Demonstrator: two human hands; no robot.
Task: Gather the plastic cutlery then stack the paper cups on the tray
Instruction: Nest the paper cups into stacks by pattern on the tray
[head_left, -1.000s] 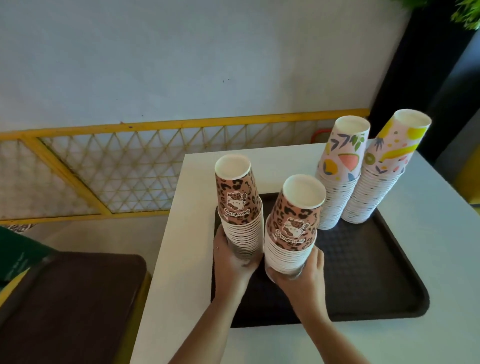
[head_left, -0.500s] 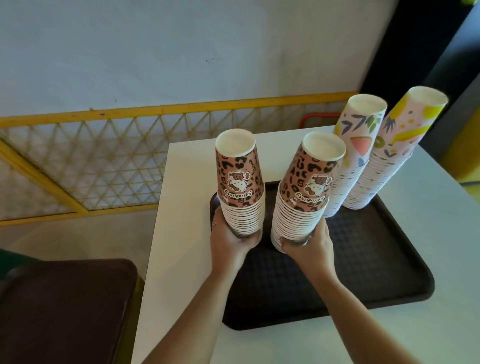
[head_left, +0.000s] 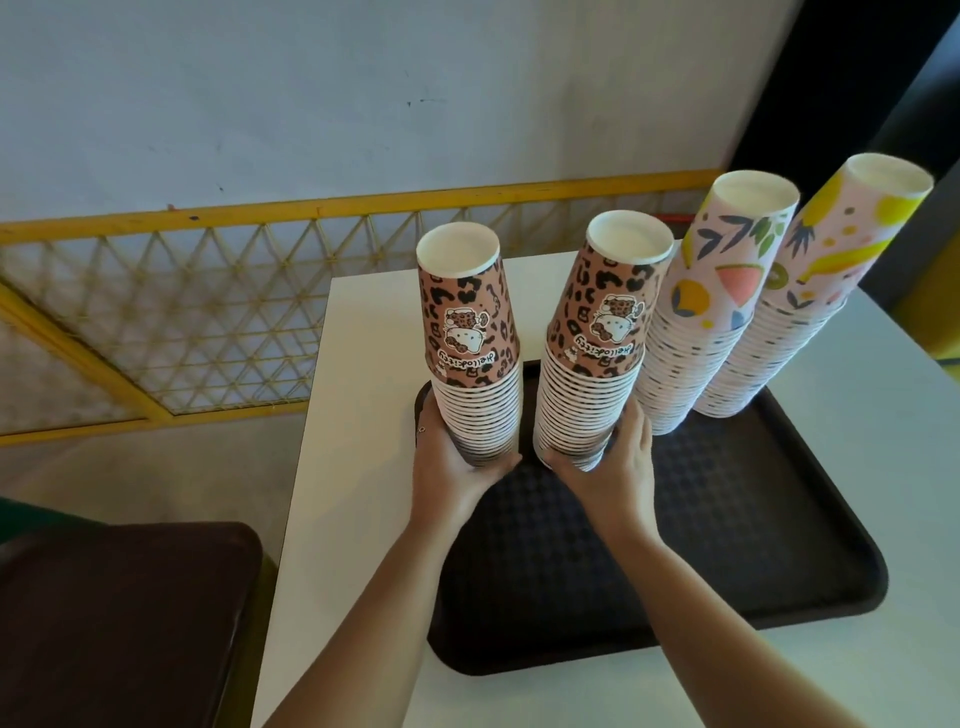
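left hand (head_left: 457, 462) gripping left leopard stack (head_left: 475, 358) at base | right hand (head_left: 613, 467) gripping right leopard stack (head_left: 592, 364) likewise | low grips steadying both on tray (head_left: 727, 519), probably

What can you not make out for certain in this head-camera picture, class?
- Head view: the left hand and right hand cover the bases of both leopard-print cup stacks, so contact with the tray is unclear.
- Plastic cutlery: none visible.
- Fruit-print stacks: cup count too fine.
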